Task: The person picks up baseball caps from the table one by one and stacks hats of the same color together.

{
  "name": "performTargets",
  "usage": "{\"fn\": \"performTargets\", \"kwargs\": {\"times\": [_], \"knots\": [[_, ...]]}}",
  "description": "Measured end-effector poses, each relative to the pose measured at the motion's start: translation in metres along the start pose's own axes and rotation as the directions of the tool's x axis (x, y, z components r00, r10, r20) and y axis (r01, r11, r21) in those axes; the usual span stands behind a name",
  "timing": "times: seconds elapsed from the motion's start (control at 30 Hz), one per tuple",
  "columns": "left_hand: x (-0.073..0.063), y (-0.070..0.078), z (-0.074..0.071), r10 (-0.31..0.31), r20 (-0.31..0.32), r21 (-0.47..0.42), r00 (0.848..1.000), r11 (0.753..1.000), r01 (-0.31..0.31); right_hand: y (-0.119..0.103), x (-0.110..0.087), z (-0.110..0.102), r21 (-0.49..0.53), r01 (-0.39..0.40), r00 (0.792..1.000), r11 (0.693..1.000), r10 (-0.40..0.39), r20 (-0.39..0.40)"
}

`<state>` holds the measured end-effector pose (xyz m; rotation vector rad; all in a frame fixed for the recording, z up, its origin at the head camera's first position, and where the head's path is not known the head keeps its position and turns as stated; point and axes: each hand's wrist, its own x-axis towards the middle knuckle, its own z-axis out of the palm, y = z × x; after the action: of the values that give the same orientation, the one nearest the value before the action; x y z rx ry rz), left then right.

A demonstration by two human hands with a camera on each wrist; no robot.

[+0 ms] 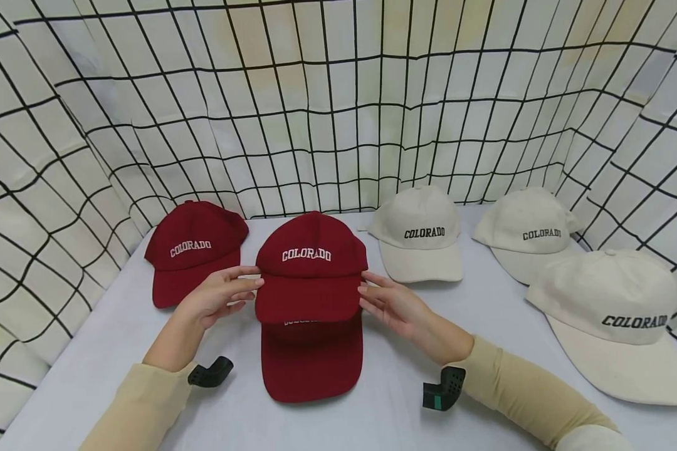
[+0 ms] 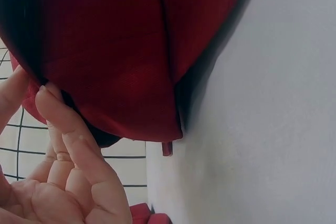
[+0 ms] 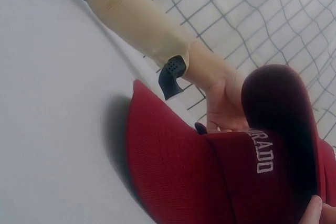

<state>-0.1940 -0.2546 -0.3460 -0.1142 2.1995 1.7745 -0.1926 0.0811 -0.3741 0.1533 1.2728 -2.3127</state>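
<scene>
Two red caps with white COLORADO lettering overlap at the middle of the white surface. The upper red cap (image 1: 313,297) is raised over the lower red cap (image 1: 313,366), whose brim points toward me. My left hand (image 1: 222,294) pinches the upper cap's left edge, where crown meets brim. On the opposite edge, my right hand (image 1: 400,310) pinches it with thumb and fingertips. In the right wrist view, the dark underside of the upper brim (image 3: 275,98) tilts above the lower cap's lettering. The left wrist view has my left hand (image 2: 79,182) close beside red fabric.
Another red cap (image 1: 197,247) lies at the left. On the right are several cream caps: one at the back (image 1: 420,235), another farther right (image 1: 533,232), and a large near one (image 1: 609,307). A grid-patterned curtain (image 1: 338,113) surrounds the white surface (image 1: 220,407).
</scene>
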Motion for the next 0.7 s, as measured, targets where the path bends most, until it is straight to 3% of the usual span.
{"fn": "performTargets", "kwargs": {"times": [0.7], "knots": [[-0.01, -0.002, -0.002, 0.026, -0.003, 0.095, 1.0, 0.995, -0.026, 0.012, -0.005, -0.008, -0.101, -0.018, 0.998, 0.995, 0.024, 0.063]]}}
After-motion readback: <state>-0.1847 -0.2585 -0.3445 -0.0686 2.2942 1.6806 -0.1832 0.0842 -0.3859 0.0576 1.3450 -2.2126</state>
